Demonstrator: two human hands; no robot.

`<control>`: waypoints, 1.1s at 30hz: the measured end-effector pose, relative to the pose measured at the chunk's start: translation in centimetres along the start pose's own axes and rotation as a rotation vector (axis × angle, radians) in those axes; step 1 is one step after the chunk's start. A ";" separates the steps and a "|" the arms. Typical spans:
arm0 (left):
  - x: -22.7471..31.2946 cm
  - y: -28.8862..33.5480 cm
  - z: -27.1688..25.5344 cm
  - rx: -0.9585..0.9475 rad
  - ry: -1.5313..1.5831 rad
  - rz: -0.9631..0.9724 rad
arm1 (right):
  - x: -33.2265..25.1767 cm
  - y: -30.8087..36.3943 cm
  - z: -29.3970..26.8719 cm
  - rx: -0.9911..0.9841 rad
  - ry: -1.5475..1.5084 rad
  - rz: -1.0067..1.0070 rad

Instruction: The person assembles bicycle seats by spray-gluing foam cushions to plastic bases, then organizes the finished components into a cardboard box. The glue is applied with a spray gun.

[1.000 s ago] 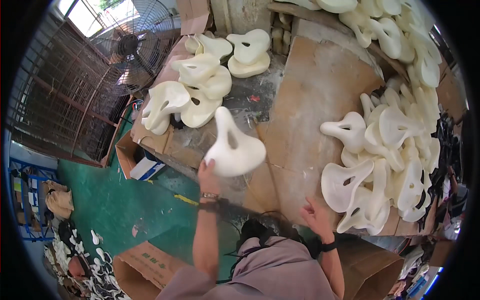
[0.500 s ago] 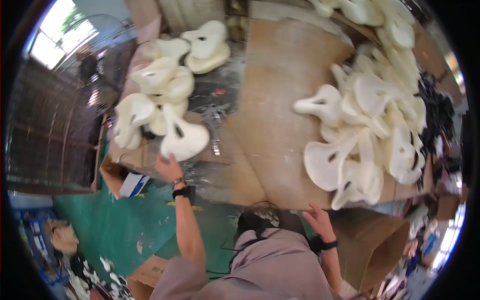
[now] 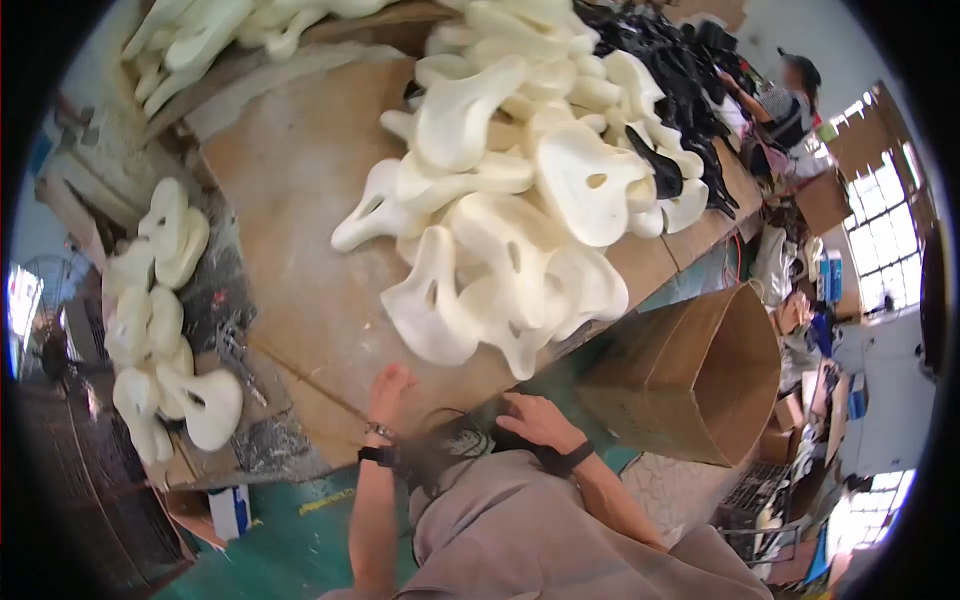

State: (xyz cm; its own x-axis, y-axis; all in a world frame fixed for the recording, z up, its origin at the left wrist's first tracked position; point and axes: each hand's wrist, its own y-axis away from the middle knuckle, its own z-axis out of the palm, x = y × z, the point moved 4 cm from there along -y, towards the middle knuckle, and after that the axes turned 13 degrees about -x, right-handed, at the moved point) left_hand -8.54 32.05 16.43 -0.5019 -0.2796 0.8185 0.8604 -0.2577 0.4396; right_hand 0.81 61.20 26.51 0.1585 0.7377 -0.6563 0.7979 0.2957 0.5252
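Observation:
My left hand (image 3: 390, 393) is raised over the front edge of the cardboard-covered table (image 3: 310, 180), its slightly blurred fingers loosely apart and nothing held. At the table edge, close to my body, my right hand (image 3: 541, 421) has its fingers loosely stretched toward the left, also without anything in them. Beyond both hands lies a heap of cream-white foam bicycle saddle pads (image 3: 435, 310), each with a wide back, a narrow nose and a slot. A smaller group of the same pads (image 3: 205, 408) lies at the table's left end.
A large open cardboard box (image 3: 690, 375) stands right of the table. Black pieces (image 3: 690, 80) are piled behind the foam heap, where another person (image 3: 785, 110) works. More foam pads (image 3: 215, 35) sit at the far left. Boxes and shelves line the right side.
My view has swung to the right. My left hand has moved away from the left-hand foam pads to the table's front edge, near my right hand.

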 end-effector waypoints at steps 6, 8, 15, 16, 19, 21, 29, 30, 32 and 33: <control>-2.9 -2.6 10.8 -0.257 0.558 -0.264 | 7.5 3.5 -5.7 0.072 -0.058 -0.027; -5.3 -3.2 9.0 -0.188 0.143 -0.007 | 9.3 3.6 -7.2 0.069 -0.084 -0.047; -1.2 1.1 14.0 0.297 0.521 0.322 | 13.1 3.9 -12.5 -0.063 -0.114 -0.072; -0.1 2.2 14.4 0.346 0.514 0.355 | 12.2 3.6 -13.2 -0.109 -0.137 -0.077; 2.6 5.2 16.1 0.407 0.452 0.516 | 7.2 2.4 -14.3 -0.208 -0.236 -0.281; 4.6 6.7 18.2 0.450 0.385 0.560 | 2.6 1.8 -15.1 -0.275 -0.359 -0.433; 10.4 5.8 26.4 0.288 0.075 0.634 | -8.1 0.2 -19.8 0.218 -0.544 -0.637; 11.3 5.9 27.5 0.208 -0.030 0.626 | -7.3 0.2 -20.3 0.247 -0.527 -0.620; 13.0 5.6 28.3 0.038 -0.025 0.608 | -4.8 -0.5 -21.0 0.252 -0.934 -0.554; 13.7 5.7 28.4 0.098 -0.486 0.454 | -3.7 -0.5 -21.6 0.253 -0.999 -0.486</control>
State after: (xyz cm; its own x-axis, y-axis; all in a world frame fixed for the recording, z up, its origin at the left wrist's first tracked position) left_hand -8.07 52.99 40.66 -0.0109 0.1134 0.9935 0.9923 -0.1213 0.0248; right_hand -12.73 71.46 40.37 0.1022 -0.2684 -0.9579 0.9778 0.2041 0.0472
